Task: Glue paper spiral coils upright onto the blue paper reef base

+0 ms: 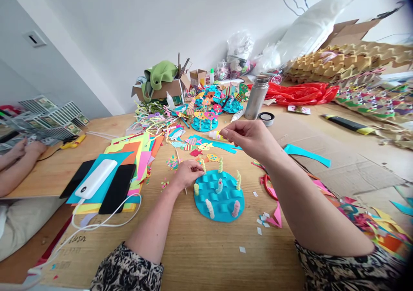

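Observation:
A blue paper disc (201, 203) with raised woven strips lies on the table, with several coiled pipe cleaners standing on it: yellow ones, a white one (209, 208) and a pink one (236, 208). At its far left edge, my left hand (187, 175) has its fingers closed by the foot of a yellow pipe cleaner (203, 163). My right hand (247, 137) is raised beyond the disc, thumb and fingertips together. Right at those fingertips shows a small white-and-yellow bottle (216, 135); whether I hold it cannot be made out. Paper fish (205, 146) lie between the hands.
Coloured paper sheets, a white power bank (97, 179) with its cable and a black phone (118, 188) lie left. A steel flask (257, 98) stands behind my right hand. Paper scraps (358, 218) and a utility knife (348, 124) are right. Another person's hands (30, 149) are far left.

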`<state>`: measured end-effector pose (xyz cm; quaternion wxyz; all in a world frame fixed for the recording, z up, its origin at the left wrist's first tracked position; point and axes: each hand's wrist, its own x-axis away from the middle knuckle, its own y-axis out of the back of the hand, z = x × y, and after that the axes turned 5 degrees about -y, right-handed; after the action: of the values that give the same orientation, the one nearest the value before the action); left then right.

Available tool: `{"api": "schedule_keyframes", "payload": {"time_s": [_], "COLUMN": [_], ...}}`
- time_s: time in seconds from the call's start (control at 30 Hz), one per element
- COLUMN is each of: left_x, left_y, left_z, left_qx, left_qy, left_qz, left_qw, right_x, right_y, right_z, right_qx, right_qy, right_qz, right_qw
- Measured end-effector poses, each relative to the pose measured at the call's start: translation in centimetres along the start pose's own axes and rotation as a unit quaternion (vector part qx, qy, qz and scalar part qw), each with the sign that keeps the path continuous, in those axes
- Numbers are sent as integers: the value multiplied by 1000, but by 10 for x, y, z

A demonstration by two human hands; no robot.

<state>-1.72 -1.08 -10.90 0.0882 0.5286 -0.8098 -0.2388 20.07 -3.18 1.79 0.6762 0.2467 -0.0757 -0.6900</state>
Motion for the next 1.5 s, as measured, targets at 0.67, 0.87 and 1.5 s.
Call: {"api": "schedule_keyframes", "payload": {"time_s": [0.67,0.87,1.5], "left_x": [1,1,1], "left_y": [1,1,1], "left_z": [6,5,3], "left_qx": [-16,-24,-32], "left_qy": [-51,-50,-51], "left_qz": [8,4,-7], "left_qw": [999,998,998], "right_x": [1,2,-13], "right_y": [-2,-8,-46], "right_z": [1,5,-9], "right_qx": [11,46,327], "right_qy": [7,16,68], "right_qz": [18,19,232], "right_qw": [1000,999,913]}}
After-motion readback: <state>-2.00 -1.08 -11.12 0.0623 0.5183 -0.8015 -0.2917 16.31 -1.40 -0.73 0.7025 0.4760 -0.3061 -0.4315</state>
